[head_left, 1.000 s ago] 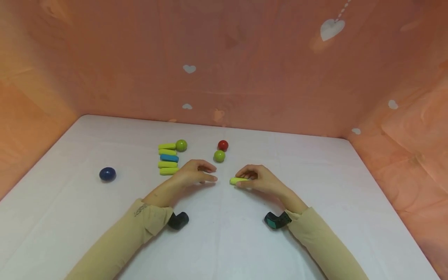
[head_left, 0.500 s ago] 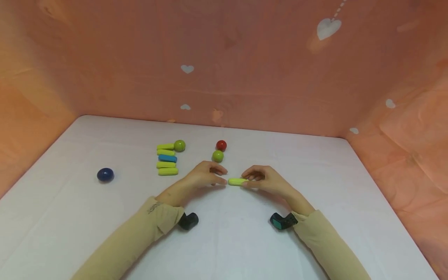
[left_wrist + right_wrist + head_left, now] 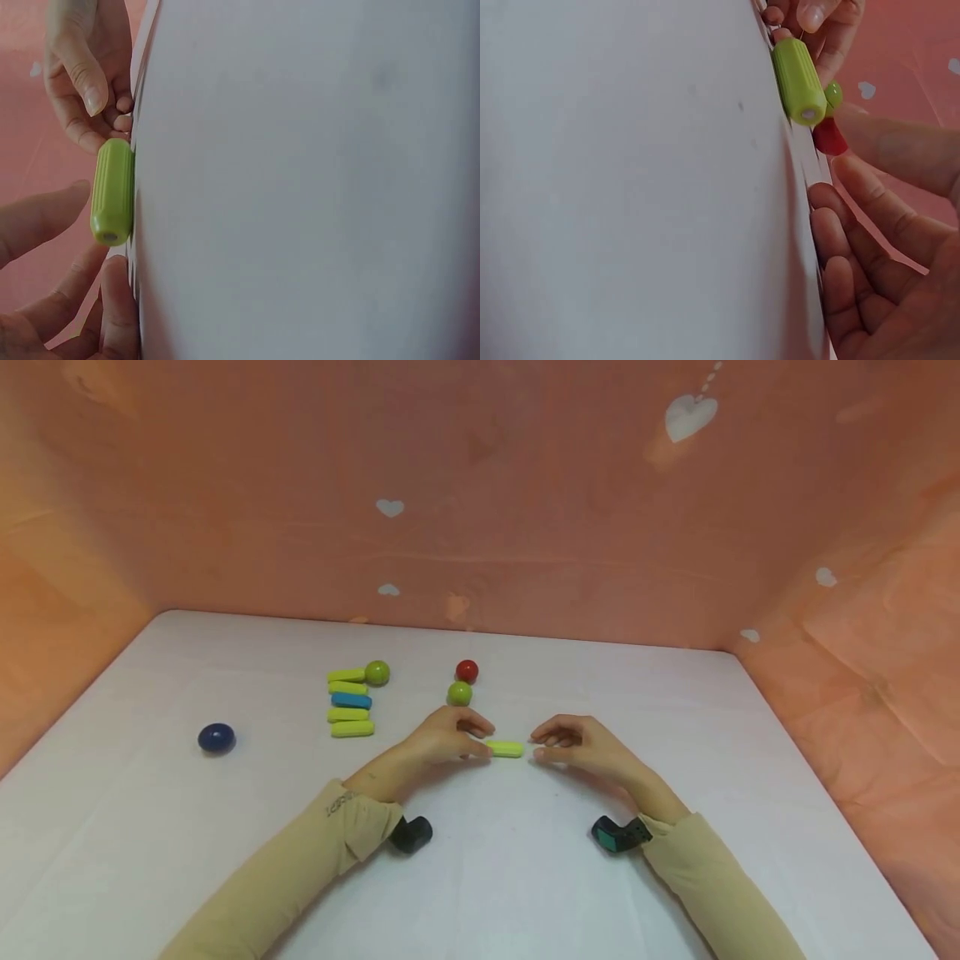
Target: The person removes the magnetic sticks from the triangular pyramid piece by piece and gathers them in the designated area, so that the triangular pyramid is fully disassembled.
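Observation:
A short lime-green ribbed stick point(image 3: 506, 749) lies on the white table between both hands. One end shows a small silvery disc in the right wrist view, where the stick point(image 3: 799, 79) looks larger. My left hand point(image 3: 446, 739) is at its left end, the thumb overlapping it in the head view. Seen from the left wrist, that thumb point(image 3: 56, 210) and the forefinger stand spread around the near end without a clear pinch. Off the right end, a small gap away, my right hand point(image 3: 588, 747) holds nothing, its fingers loosely bent.
Left of the hands, lime sticks point(image 3: 351, 728) and a blue stick point(image 3: 351, 700) lie in a stacked row, with a green ball point(image 3: 377, 672) at the top one's end. Behind the hands a red ball point(image 3: 467, 671) touches another green ball point(image 3: 460, 693). A dark blue ball point(image 3: 217, 738) sits farther left.
My right hand has let go of the lime stick and drawn slightly right. My left hand has moved right to the stick's left end. The head view has shifted a little.

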`<state>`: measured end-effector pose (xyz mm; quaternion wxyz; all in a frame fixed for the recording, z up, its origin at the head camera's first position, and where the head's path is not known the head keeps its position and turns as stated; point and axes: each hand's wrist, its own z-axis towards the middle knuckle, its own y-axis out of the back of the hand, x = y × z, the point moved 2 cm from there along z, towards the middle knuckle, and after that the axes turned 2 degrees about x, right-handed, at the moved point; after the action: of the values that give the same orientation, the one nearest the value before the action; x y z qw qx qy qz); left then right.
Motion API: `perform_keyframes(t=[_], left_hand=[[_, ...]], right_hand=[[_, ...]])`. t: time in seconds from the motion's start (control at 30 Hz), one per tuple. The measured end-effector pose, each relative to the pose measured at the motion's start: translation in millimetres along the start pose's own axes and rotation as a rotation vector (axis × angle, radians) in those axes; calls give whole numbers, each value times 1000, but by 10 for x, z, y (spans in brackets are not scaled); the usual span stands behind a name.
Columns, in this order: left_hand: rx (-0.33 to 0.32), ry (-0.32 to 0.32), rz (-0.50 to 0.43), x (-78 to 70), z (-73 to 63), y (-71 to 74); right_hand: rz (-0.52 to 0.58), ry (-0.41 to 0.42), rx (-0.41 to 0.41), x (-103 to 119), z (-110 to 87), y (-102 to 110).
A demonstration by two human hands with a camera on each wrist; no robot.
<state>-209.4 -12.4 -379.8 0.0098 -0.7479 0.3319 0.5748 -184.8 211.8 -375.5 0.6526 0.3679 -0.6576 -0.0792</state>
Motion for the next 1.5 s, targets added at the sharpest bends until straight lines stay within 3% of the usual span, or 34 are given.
perform_keyframes(t=[0.4, 0.87, 1.13, 1.27, 1.5], left_hand=[[-30, -68, 53, -30, 7, -47], [4, -8, 29, 64, -46, -8], [4, 24, -60, 164, -157, 157], [7, -7, -43, 224, -194, 249], [8, -3, -7, 315, -262, 417]], right_hand=[[8, -9, 3, -11, -24, 33], [14, -5, 2, -43, -15, 34], [20, 4, 18, -43, -16, 43], [24, 15, 28, -43, -15, 52], [27, 22, 45, -20, -7, 56]])
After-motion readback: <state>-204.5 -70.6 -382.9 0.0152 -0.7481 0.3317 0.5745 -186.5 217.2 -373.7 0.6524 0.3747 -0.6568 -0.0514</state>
